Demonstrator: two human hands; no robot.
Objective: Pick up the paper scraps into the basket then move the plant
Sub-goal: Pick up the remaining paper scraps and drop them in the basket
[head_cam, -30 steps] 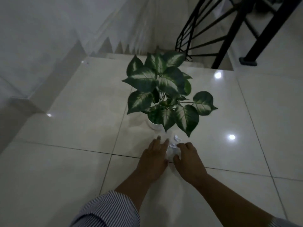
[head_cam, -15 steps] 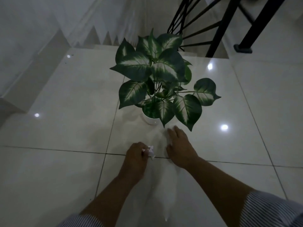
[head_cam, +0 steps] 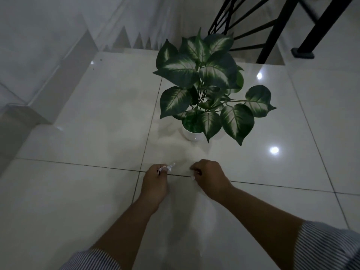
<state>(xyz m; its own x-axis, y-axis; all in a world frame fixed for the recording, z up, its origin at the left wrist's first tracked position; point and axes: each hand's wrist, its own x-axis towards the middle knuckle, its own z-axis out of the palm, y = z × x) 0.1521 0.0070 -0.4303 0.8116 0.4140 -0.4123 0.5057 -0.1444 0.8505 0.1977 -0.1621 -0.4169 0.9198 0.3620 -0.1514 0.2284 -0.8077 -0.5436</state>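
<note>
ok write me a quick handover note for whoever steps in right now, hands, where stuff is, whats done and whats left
Left hand: closed on white paper scraps, which poke out past the fingers.
Right hand: closed too, a bit of white showing at its fingers, likely another scrap.
Both hands are low over the tiled floor, just in front of the plant in its white pot.
No loose scraps are visible on the floor. The basket is not in view.
Done: scraps gathered into the hands.
Left: drop the scraps in the basket, then move the plant, which stands upright near the stair railing.
</note>
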